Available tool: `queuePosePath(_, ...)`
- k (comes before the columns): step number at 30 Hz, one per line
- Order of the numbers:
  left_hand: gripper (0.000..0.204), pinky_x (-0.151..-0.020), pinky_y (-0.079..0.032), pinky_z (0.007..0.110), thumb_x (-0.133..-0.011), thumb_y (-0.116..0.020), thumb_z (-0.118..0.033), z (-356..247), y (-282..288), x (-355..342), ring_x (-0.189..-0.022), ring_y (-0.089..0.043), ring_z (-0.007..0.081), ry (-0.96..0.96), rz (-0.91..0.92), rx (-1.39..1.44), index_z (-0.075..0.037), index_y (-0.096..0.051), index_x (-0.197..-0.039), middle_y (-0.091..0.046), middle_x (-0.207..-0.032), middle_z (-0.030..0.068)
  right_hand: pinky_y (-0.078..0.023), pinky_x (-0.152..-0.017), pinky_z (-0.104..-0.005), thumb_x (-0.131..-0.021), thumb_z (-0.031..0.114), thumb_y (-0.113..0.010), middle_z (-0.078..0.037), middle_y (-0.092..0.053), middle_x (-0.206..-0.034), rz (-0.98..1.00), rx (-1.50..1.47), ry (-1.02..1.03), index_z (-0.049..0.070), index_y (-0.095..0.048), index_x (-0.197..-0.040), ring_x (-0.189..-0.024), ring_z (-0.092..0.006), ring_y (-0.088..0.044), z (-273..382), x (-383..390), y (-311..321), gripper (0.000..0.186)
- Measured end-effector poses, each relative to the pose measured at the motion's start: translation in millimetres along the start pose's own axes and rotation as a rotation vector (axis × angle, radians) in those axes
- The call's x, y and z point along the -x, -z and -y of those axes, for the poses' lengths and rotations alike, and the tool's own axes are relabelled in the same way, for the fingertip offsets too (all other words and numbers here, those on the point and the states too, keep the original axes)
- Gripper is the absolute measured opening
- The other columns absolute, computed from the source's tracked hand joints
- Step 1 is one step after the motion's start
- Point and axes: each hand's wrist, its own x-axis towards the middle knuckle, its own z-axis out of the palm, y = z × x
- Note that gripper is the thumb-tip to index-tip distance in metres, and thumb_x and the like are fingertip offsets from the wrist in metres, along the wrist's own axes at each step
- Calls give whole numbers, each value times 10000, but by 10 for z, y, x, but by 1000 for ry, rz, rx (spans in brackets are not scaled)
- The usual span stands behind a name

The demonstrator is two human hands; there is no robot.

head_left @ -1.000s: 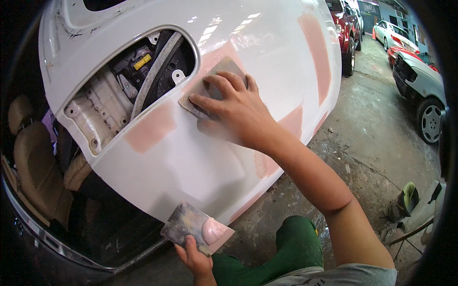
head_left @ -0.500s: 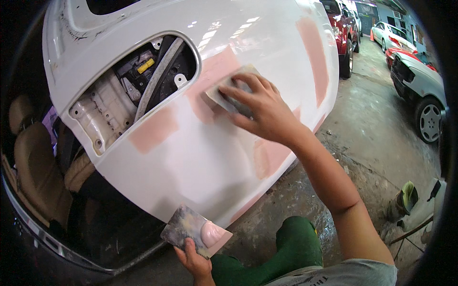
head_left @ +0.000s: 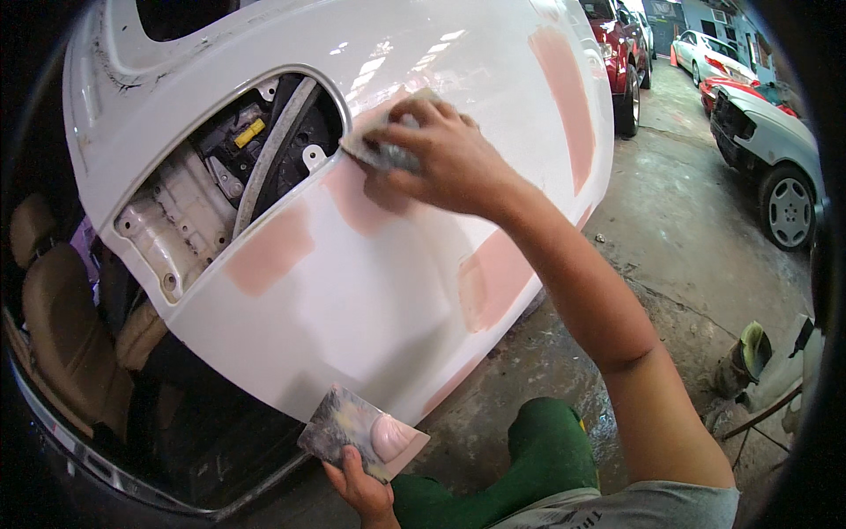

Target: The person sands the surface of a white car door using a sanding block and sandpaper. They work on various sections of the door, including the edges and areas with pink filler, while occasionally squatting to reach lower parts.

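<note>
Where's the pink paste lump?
Bottom, just left of centre in the head view: the pink lump lies on the right part of the flat board in the left hand, near the white panel.

The white panel (head_left: 352,295) bears pink patches (head_left: 269,251); the near plate (head_left: 328,428) is mottled grey, its putty (head_left: 390,436) pink, the left seat (head_left: 72,326) brown.

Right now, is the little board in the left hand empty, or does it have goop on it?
Not empty: a pink mound sits on the board, toward its right end.
</note>
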Motion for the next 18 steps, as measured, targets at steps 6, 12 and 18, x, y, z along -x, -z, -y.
queuePosePath(6,528,-1023,-476,476,-979,-526,-168,-1,-92,37,-1233,-553,332,46,-35,-24,-4,-380,-1458,-522,-1368,190,-407,-971,-559,-773,411,-750,-146,-555,-1282,-28,-45,70,223,-687,-1199,-1269,-375,-476,88,710,-256,470)
queuePosePath(12,531,-1033,-467,479,-968,-538,-161,29,-24,16,-1238,-551,338,-7,60,1,5,-386,-1449,-519,-1371,198,-377,-1013,-586,-791,412,-729,-126,-530,-1338,144,13,44,234,-687,-1221,-1324,-356,-437,120,948,-46,468)
queuePosePath(18,559,-1052,-453,484,-965,-547,-150,1,-68,72,-1260,-536,350,60,10,9,11,-362,-1467,-515,-1377,207,-343,-1035,-649,-804,407,-720,-130,-553,-1297,-44,27,208,244,-706,-1187,-1294,-355,-467,225,491,68,417)
